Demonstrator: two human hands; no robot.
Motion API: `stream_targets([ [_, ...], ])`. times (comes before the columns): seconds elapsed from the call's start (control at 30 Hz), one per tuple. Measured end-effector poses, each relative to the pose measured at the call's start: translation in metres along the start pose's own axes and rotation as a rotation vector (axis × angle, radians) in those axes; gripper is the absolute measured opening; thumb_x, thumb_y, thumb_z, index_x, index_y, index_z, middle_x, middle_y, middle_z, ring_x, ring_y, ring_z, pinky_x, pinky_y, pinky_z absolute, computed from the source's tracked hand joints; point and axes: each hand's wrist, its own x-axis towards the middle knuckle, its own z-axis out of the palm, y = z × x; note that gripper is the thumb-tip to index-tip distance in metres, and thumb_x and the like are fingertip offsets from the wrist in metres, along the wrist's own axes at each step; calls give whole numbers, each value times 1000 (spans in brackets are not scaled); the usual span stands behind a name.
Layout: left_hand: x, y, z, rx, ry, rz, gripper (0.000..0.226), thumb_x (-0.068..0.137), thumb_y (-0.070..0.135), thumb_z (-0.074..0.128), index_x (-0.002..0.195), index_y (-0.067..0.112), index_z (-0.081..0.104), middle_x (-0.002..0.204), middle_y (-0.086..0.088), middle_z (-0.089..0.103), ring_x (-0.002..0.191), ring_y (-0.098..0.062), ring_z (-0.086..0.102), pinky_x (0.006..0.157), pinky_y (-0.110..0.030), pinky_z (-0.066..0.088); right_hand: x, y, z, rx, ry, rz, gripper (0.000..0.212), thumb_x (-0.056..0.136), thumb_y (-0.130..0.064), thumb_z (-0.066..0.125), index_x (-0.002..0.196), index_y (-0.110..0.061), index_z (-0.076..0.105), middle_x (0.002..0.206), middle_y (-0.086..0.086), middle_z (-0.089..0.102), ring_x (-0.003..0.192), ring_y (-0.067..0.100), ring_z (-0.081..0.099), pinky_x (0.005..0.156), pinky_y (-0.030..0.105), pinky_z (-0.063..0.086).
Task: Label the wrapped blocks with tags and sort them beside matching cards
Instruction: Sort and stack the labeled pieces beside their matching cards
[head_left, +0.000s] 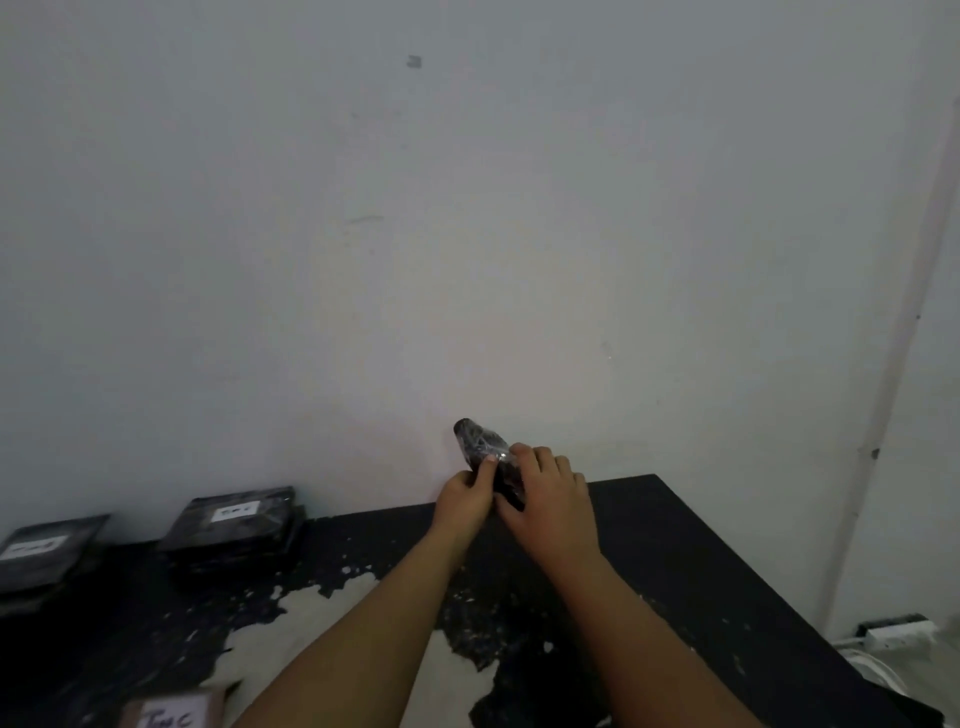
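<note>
A dark block wrapped in shiny film (480, 439) is held up above the far edge of the black table (675, 545), tilted, against the white wall. My left hand (465, 493) grips its lower left side with the thumb on the wrap. My right hand (550, 499) holds its right side, fingers curled over it. Two stacks of wrapped blocks carry white tags: one (234, 525) at the back left, another (44, 553) at the far left edge. A brown card with handwriting (169, 714) lies at the bottom left.
The table's black coating is peeled in pale patches (311, 613) around the middle. The table's right edge drops to the floor, where a white power strip and cable (893, 636) lie. The wall stands directly behind the table.
</note>
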Motion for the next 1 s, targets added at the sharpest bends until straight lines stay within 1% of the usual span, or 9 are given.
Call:
stream_targets([
  [0.13, -15, -7, -57, -58, 85, -18, 52, 107, 59, 47, 116, 13, 70, 101, -4, 77, 95, -25, 76, 89, -45, 63, -10, -42, -3, 222, -25, -15, 59, 96, -56, 61, 148, -30, 51, 133, -5, 62, 118, 21, 60, 96, 39, 55],
  [0.23, -27, -9, -102, -47, 146, -25, 54, 108, 60, 45, 118, 13, 70, 99, -8, 76, 95, -30, 75, 79, -38, 59, -15, -75, -1, 371, -75, 57, 62, 96, -64, 61, 149, -33, 51, 134, -6, 65, 117, 19, 66, 92, 41, 59],
  [0.33, -40, -9, -148, -52, 190, -16, 54, 109, 59, 43, 118, 14, 71, 96, -12, 76, 86, -28, 73, 69, -33, 54, -15, -112, 2, 461, -159, 82, 61, 96, -69, 61, 146, -35, 53, 127, -8, 73, 104, 15, 72, 85, 39, 62],
  [0.43, -49, -15, -189, -98, 212, -6, 48, 110, 52, 42, 121, 15, 71, 100, -9, 75, 86, -24, 72, 72, -33, 57, -18, -152, 7, 532, -178, 68, 60, 92, -68, 68, 141, -36, 54, 118, -12, 75, 94, 12, 73, 82, 40, 64],
  [0.53, -58, -28, -225, -195, 216, -12, 45, 103, 53, 52, 125, 18, 70, 109, -7, 78, 96, -27, 78, 87, -44, 66, -23, -192, 20, 559, -158, 54, 72, 84, -65, 77, 144, -35, 51, 121, -9, 67, 102, 12, 69, 85, 40, 64],
  [0.63, -66, -41, -258, -227, 248, 0, 49, 96, 58, 65, 127, 21, 66, 118, -6, 77, 106, -28, 77, 94, -50, 66, -26, -227, 34, 524, -141, -16, 77, 82, -58, 84, 146, -31, 51, 130, -5, 58, 118, 16, 59, 94, 40, 61],
  [0.77, -76, -54, -303, -268, 295, 20, 43, 101, 46, 66, 135, 19, 60, 123, -8, 74, 110, -29, 76, 86, -46, 68, -31, -265, 49, 530, -150, -75, 79, 80, -57, 88, 146, -30, 53, 133, -4, 55, 122, 19, 53, 100, 39, 57],
  [0.9, -79, -66, -337, -240, 350, 33, 42, 103, 43, 61, 139, 22, 59, 124, -6, 74, 110, -26, 75, 90, -52, 67, -40, -295, 59, 589, -163, -109, 73, 83, -67, 77, 143, -33, 54, 130, -8, 54, 118, 14, 56, 97, 37, 58],
  [1.0, -81, -69, -354, -245, 374, 25, 39, 106, 41, 57, 141, 25, 56, 120, -4, 73, 108, -24, 74, 93, -50, 66, -45, -312, 65, 673, -201, -111, 67, 88, -65, 73, 144, -36, 53, 134, -11, 58, 116, 10, 64, 94, 33, 60],
])
